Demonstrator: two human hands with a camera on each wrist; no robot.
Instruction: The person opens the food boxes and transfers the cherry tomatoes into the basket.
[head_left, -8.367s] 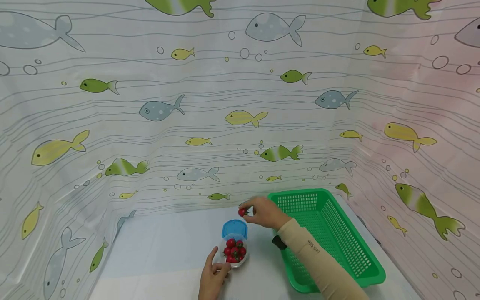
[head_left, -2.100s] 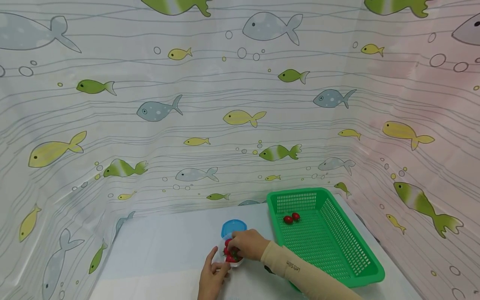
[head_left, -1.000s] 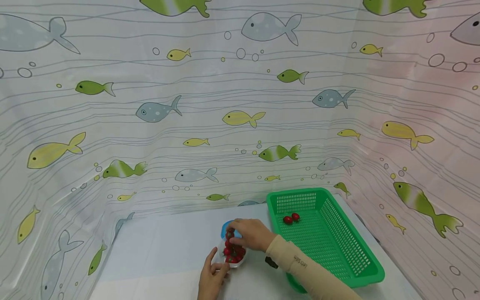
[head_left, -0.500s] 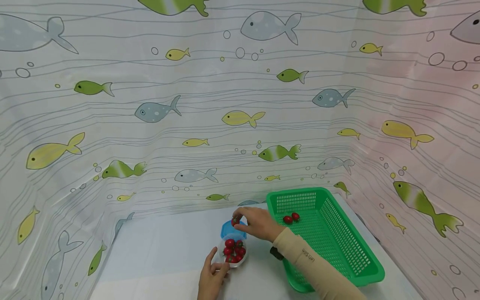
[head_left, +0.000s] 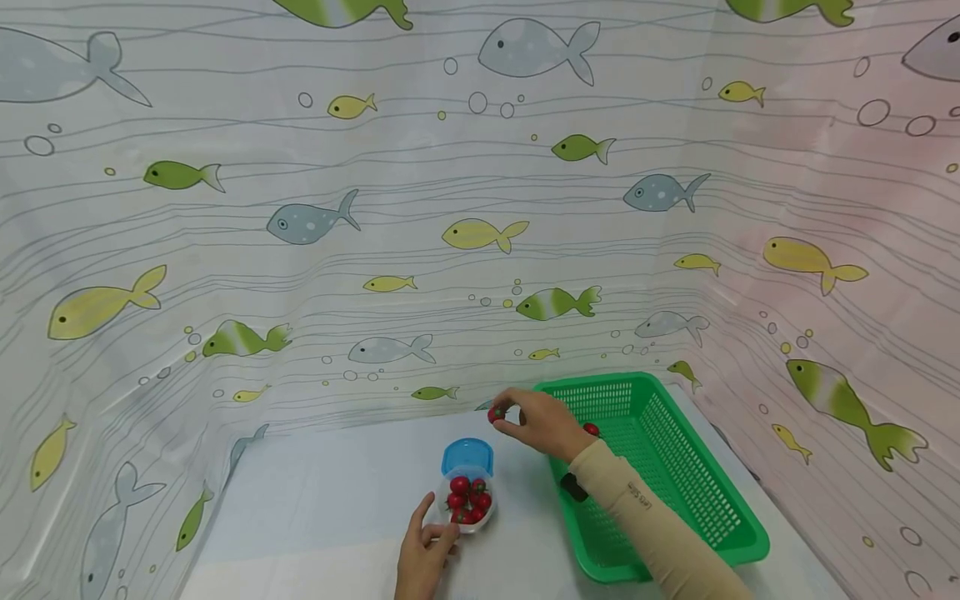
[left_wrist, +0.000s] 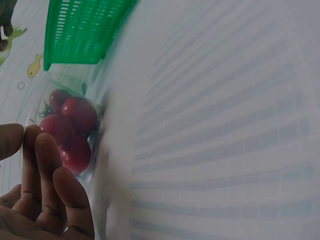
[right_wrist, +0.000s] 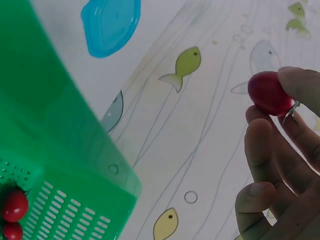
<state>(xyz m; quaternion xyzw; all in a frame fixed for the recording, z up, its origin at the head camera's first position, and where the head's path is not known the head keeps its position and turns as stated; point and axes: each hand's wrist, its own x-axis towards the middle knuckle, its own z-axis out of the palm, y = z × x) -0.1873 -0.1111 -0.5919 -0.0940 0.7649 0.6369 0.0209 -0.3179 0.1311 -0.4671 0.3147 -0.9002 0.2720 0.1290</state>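
My right hand [head_left: 543,423] pinches a red cherry tomato [right_wrist: 270,93] with a green stem between thumb and fingertips. It is raised beside the left wall of the green basket [head_left: 651,467], above the table. My left hand [head_left: 426,550] holds the near left edge of a small clear plastic container [head_left: 480,527], thumb and a fingertip at its rim in the left wrist view. Several cherry tomatoes [head_left: 459,485] fill the container. Behind it lies a blue lid [head_left: 468,457]. Inside the basket, one tomato [head_left: 591,430] shows past my right hand; the right wrist view shows two.
The white table [head_left: 330,492] stretches left of the container. A fish-patterned sheet [head_left: 405,208] rises as walls behind and at both sides. The basket's raised rim stands between the container and the right wall.
My right hand has lifted a cherry tomato out of the container and moved it up and right towards the basket. The left hand stays at the container.
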